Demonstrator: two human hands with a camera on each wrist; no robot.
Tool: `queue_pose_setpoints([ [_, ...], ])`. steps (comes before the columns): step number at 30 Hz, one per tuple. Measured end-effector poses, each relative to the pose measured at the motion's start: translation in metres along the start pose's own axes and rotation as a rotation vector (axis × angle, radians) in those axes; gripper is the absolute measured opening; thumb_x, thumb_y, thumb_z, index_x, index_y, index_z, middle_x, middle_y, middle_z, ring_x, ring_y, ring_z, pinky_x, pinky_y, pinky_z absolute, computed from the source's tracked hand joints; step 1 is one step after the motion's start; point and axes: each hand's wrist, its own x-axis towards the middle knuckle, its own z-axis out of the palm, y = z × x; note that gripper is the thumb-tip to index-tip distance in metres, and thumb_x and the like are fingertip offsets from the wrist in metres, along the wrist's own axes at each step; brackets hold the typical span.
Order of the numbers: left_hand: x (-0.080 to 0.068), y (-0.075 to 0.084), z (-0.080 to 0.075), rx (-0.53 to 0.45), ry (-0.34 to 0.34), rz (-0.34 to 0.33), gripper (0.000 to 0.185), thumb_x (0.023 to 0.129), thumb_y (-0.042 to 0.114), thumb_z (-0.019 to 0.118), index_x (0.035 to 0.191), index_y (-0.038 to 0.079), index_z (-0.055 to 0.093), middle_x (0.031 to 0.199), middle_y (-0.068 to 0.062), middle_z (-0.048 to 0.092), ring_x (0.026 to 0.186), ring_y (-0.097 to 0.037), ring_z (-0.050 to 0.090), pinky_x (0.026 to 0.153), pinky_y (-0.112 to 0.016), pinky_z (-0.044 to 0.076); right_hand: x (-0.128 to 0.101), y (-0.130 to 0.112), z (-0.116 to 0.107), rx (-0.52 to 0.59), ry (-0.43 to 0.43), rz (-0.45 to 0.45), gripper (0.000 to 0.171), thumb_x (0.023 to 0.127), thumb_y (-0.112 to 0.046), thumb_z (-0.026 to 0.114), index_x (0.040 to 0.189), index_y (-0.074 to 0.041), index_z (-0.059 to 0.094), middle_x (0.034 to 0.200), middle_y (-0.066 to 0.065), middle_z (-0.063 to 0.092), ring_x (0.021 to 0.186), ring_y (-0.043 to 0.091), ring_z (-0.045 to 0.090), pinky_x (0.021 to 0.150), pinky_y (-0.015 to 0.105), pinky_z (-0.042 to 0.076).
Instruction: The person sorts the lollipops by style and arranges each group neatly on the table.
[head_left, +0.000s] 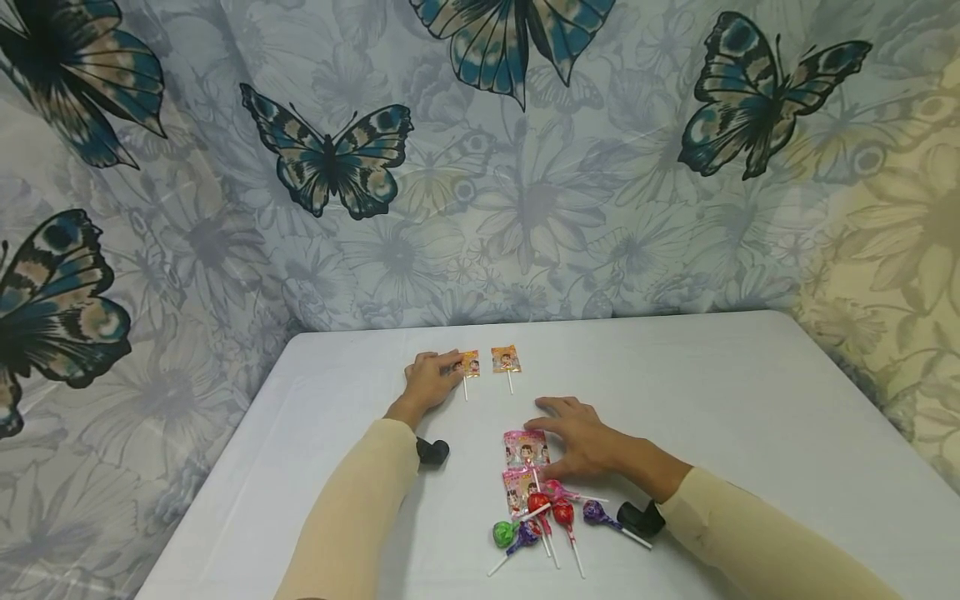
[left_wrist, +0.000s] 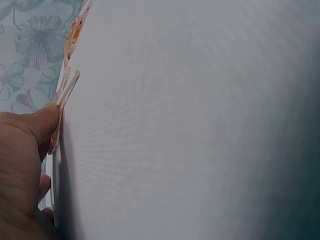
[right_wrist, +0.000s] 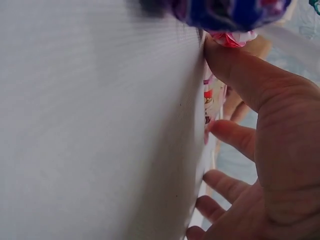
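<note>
My left hand (head_left: pixel 431 377) lies flat on the white table (head_left: pixel 750 400), its fingertips touching an orange-wrapped flat lollipop (head_left: pixel 470 364). In the left wrist view the thumb (left_wrist: pixel 42 122) presses beside that lollipop's white stick (left_wrist: pixel 69 87). A second orange-wrapped lollipop (head_left: pixel 506 359) lies just to its right, untouched. My right hand (head_left: pixel 577 437) rests with spread fingers on the table, touching a pink-wrapped flat lollipop (head_left: pixel 524 448). In the right wrist view my right hand (right_wrist: pixel 270 150) has its fingers spread and its thumb beside the pink wrapper (right_wrist: pixel 212 100).
Near the front edge lies a heap: another pink flat lollipop (head_left: pixel 516 492), two red round ones (head_left: pixel 537 502), a green one (head_left: pixel 502 533) and two purple ones (head_left: pixel 596 511). A butterfly-print curtain (head_left: pixel 480 167) hangs behind the table.
</note>
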Motion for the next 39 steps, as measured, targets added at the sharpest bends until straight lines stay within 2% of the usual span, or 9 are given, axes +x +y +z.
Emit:
queue_pose_setpoints([
  [6,0.0,-0.001,0.001,-0.006,0.01,0.006,0.04,0.093,0.03,0.066,0.132,0.021,0.062,0.139,0.01,0.051,0.133,-0.023,0.033,0.104,-0.049,0.017,0.001,-0.001,0.0,0.032,-0.001,-0.01,0.063,0.074,-0.054,0.078,0.125,-0.019,0.063,0.142,0.016,0.041,0.13,0.04,0.033,0.101,0.062,0.025],
  [11,0.0,0.0,0.0,-0.002,0.001,0.006,0.041,0.093,0.031,0.065,0.133,0.02,0.061,0.14,0.01,0.05,0.133,-0.023,0.033,0.104,-0.049,0.016,0.002,0.001,-0.001,0.078,0.025,-0.073,0.048,0.077,-0.042,0.078,0.117,-0.018,0.067,0.127,0.004,0.052,0.121,0.029,0.042,0.097,0.055,0.032],
  [14,0.0,0.001,0.0,-0.001,0.001,0.011,0.041,0.093,0.03,0.066,0.133,0.02,0.061,0.14,0.01,0.049,0.133,-0.024,0.032,0.105,-0.05,0.015,0.003,0.002,-0.001,0.092,0.024,-0.075,0.049,0.078,-0.039,0.077,0.121,-0.017,0.066,0.123,0.001,0.054,0.117,0.025,0.044,0.094,0.051,0.034],
  [18,0.0,0.001,-0.001,-0.007,0.004,0.009,0.041,0.093,0.03,0.066,0.132,0.02,0.061,0.14,0.01,0.05,0.133,-0.023,0.032,0.105,-0.049,0.015,0.005,0.001,-0.001,0.078,0.015,-0.043,0.067,0.075,-0.042,0.079,0.132,-0.014,0.057,0.124,0.004,0.051,0.115,0.025,0.043,0.093,0.051,0.035],
  [21,-0.001,0.0,-0.001,-0.007,0.004,0.008,0.041,0.093,0.03,0.066,0.132,0.02,0.061,0.14,0.01,0.05,0.133,-0.023,0.033,0.105,-0.048,0.016,0.008,0.0,-0.002,0.048,0.001,-0.032,0.073,0.073,-0.045,0.08,0.133,-0.013,0.054,0.122,0.004,0.049,0.112,0.025,0.043,0.091,0.049,0.035],
  [29,-0.001,-0.001,0.002,-0.005,0.004,0.017,0.041,0.093,0.031,0.065,0.132,0.021,0.061,0.14,0.009,0.051,0.132,-0.024,0.034,0.104,-0.05,0.017,0.022,-0.002,-0.008,0.007,-0.104,0.039,0.059,0.069,-0.047,0.082,0.115,-0.019,0.058,0.105,-0.001,0.048,0.098,0.021,0.043,0.084,0.045,0.036],
  [33,-0.001,-0.001,0.003,-0.002,-0.001,0.018,0.041,0.094,0.032,0.065,0.133,0.021,0.061,0.14,0.009,0.05,0.133,-0.024,0.033,0.104,-0.05,0.017,0.025,-0.003,-0.008,0.008,-0.105,0.042,0.056,0.067,-0.045,0.083,0.11,-0.02,0.057,0.101,-0.003,0.048,0.094,0.02,0.042,0.081,0.043,0.036],
  [39,-0.001,0.0,0.001,0.001,-0.003,0.005,0.041,0.094,0.032,0.065,0.133,0.022,0.061,0.14,0.01,0.05,0.132,-0.024,0.033,0.104,-0.049,0.018,0.024,-0.002,-0.008,0.068,-0.085,0.021,0.054,0.068,-0.04,0.083,0.109,-0.018,0.056,0.106,-0.005,0.05,0.098,0.019,0.044,0.083,0.044,0.036],
])
